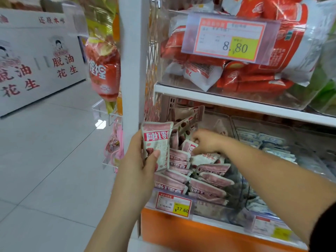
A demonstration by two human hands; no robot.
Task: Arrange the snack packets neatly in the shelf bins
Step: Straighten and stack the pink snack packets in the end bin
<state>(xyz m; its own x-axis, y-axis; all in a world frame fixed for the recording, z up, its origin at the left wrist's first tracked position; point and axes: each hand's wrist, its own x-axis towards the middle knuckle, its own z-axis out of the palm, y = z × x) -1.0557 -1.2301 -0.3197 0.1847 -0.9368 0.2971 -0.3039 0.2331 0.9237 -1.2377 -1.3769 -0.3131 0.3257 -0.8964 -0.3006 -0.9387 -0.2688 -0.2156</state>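
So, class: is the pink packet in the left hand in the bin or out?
Out: the left hand grips the pink packet upright, raised over the bin.

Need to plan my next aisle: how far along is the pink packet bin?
Roughly midway. Done: the front packets lie in overlapping rows. In hand: the left hand holds a pink packet; the right hand pinches a tilted packet mid-bin. Left: the back packets lean loosely and need straightening.

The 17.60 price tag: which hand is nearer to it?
Left. The left hand holds a pink packet just above-left of the tag; the right hand is deeper in the bin.
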